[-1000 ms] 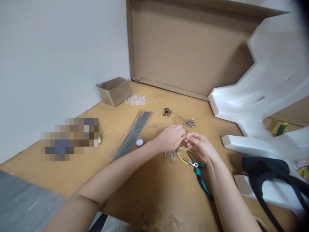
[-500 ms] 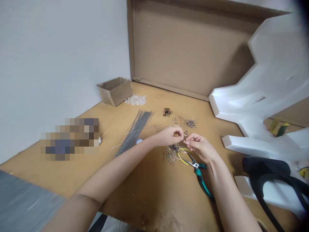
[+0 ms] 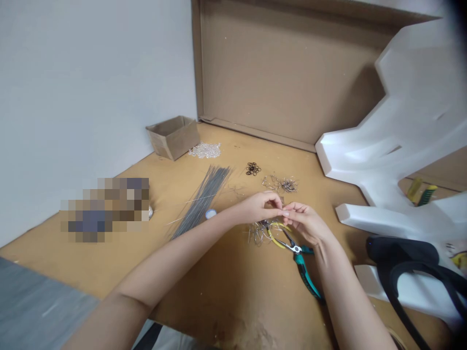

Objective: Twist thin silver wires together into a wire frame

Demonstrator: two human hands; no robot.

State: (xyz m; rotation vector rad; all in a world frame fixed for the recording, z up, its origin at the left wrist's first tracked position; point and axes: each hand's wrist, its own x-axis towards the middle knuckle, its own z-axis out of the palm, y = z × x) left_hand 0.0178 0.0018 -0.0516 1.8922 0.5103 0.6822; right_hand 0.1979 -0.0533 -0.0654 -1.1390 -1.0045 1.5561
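Note:
My left hand [image 3: 264,206] and my right hand [image 3: 301,219] meet above the table, fingertips pinched together. Whatever lies between them is too small to make out. Just below them is a tangle of bent wire pieces [image 3: 258,236]. Pliers [image 3: 297,249] with teal-and-black handles lie beside my right wrist, and a yellow loop [image 3: 272,237] rests around their jaws. Beyond my hands sit a second small heap of bent wires [image 3: 288,184] and a cluster of black rings [image 3: 253,168]. A bundle of straight grey wires [image 3: 204,199] stretches out left of my left forearm.
A small open cardboard box [image 3: 175,138] stands at the back left, next to a pile of clear small pieces [image 3: 206,150]. White moulded foam [image 3: 350,155] and a black curved object [image 3: 401,253] are on the right. A large cardboard panel [image 3: 284,73] closes the back.
My left hand has shifted slightly right and down, so its fingertips now meet those of my right hand. The pliers and the heaps on the table have stayed put.

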